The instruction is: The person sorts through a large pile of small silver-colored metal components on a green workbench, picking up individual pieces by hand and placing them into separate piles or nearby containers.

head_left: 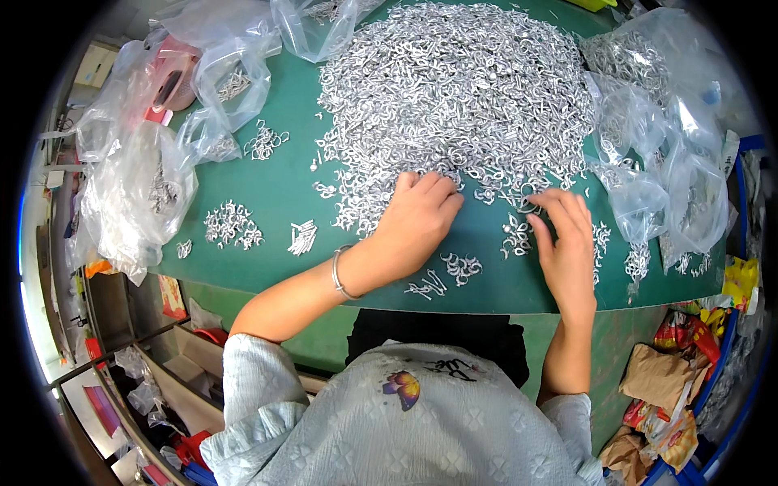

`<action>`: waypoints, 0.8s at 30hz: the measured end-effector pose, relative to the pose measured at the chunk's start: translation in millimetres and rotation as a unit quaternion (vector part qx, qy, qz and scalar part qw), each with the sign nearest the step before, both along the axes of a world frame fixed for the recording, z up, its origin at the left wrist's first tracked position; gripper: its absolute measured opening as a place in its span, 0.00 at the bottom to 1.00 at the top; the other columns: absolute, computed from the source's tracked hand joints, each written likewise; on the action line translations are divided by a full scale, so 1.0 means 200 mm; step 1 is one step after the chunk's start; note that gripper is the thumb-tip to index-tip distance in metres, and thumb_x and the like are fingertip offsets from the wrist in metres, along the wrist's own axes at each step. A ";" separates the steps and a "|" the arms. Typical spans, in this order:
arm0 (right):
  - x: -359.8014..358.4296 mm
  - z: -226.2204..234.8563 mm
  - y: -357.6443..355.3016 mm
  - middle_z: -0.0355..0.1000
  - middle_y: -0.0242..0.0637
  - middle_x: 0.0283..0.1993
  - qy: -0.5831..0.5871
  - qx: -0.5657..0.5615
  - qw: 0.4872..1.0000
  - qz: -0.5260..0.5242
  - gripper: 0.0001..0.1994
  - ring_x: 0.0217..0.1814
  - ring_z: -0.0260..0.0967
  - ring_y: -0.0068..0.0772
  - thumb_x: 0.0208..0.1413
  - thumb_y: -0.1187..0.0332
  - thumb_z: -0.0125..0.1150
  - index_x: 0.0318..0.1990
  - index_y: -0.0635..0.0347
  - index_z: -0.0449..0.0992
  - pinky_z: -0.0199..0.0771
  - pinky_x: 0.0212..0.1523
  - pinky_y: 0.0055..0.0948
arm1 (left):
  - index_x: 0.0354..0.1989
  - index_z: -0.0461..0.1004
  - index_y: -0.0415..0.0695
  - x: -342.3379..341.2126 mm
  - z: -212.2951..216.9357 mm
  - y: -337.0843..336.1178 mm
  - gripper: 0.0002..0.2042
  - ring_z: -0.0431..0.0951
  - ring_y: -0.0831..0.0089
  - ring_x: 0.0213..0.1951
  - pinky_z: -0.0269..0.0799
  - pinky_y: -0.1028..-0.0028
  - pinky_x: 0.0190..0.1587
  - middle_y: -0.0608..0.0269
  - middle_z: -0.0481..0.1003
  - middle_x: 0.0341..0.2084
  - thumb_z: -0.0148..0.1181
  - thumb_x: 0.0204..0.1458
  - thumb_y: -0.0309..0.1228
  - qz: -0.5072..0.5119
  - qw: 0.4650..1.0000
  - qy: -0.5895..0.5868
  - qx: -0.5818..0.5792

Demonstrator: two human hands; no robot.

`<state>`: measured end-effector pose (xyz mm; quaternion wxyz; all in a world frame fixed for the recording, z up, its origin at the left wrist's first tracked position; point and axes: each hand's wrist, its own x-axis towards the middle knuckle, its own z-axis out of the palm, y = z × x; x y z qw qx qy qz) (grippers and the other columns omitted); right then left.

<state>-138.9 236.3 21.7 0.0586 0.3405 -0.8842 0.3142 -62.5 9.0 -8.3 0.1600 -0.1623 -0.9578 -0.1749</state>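
Observation:
A large heap of small silvery metal pieces (454, 81), many of them curved or hook-shaped, spreads over the green table (300, 178). My left hand (417, 217), with a bangle on its wrist, rests at the heap's near edge. Its fingers curl downward, and their tips and anything in them are hidden. To the right, my right hand (566, 235) has its thumb and forefinger around a small ring-shaped metal piece (527, 206). Below that hand's fingers lies a small cluster of curved pieces (516, 235).
Small sorted groups lie nearer me: curved pieces (232, 225), straight pins (302, 237), more curved pieces (461, 269) and thin pieces (427, 284). Clear plastic bags of metal parts (632, 190) crowd the right side; others (150, 186) sit left, near a pink basket (176, 77).

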 end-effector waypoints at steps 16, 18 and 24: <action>0.00 -0.04 -0.01 0.73 0.42 0.34 -0.131 -0.091 0.986 -0.038 0.04 0.29 0.72 0.37 0.53 0.82 0.62 0.36 0.68 0.76 0.71 0.31 0.32 | 0.39 0.78 0.38 0.03 0.06 0.04 0.07 0.81 0.64 0.34 0.75 0.71 0.32 0.56 0.79 0.33 0.59 0.52 0.19 0.050 0.945 -0.148 0.289; 0.01 -0.04 0.04 0.73 0.42 0.35 -0.146 -0.068 0.986 -0.053 0.06 0.31 0.72 0.38 0.52 0.82 0.62 0.37 0.68 0.76 0.71 0.32 0.32 | 0.40 0.77 0.38 0.03 0.06 0.04 0.08 0.80 0.61 0.35 0.75 0.69 0.34 0.56 0.77 0.35 0.60 0.52 0.19 0.035 0.947 -0.164 0.273; 0.04 -0.08 0.02 0.69 0.40 0.42 -0.031 -0.017 0.999 -0.029 0.11 0.46 0.68 0.45 0.47 0.79 0.67 0.40 0.63 0.75 0.70 0.45 0.39 | 0.43 0.74 0.39 0.03 0.03 0.07 0.10 0.77 0.53 0.40 0.76 0.63 0.40 0.54 0.72 0.42 0.61 0.51 0.20 0.001 0.978 -0.136 0.160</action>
